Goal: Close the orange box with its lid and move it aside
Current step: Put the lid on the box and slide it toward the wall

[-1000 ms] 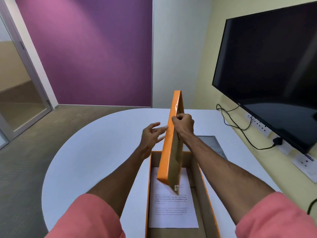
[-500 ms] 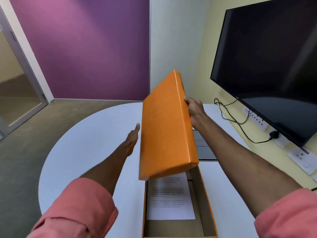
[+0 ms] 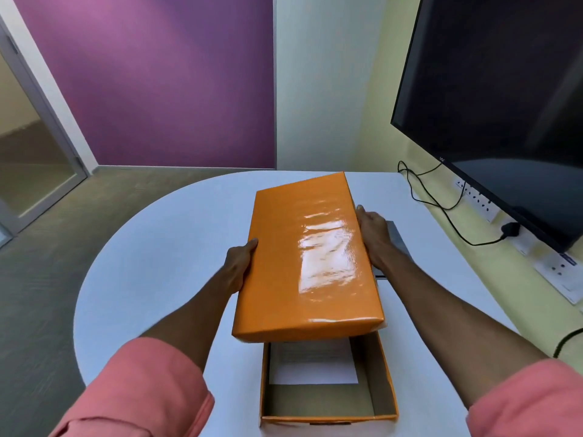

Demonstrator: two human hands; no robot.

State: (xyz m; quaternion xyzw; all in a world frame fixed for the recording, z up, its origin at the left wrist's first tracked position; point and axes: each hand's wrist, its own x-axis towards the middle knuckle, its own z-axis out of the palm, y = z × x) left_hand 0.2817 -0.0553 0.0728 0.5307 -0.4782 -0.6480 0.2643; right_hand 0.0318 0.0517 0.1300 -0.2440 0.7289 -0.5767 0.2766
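- Bench (image 3: 151, 263): pale, round-ended; carries the orange box at its near edge. A grey flat object (image 3: 398, 239) lies partly hidden behind the right hand; what it is cannot be told.
- Lid (image 3: 307, 257): orange, glossy. Half a second ago it stood steeply tilted, in the right hand alone; now turned top-face up, near level, its near end hanging over the far part of the box. Not yet seated.
- Orange box (image 3: 328, 417): open, on the bench, near portion uncovered.
- Paper sheet (image 3: 315, 370): lies flat on the box floor.
- Left hand (image 3: 239, 263): formerly free, now its grip is clamped on the lid's left edge.
- Right hand (image 3: 373, 236): grip clamped on the lid's right edge.
- Judgement: lid is oriented for closing; drawing it nearer, squaring and lowering remain, then moving the box aside.
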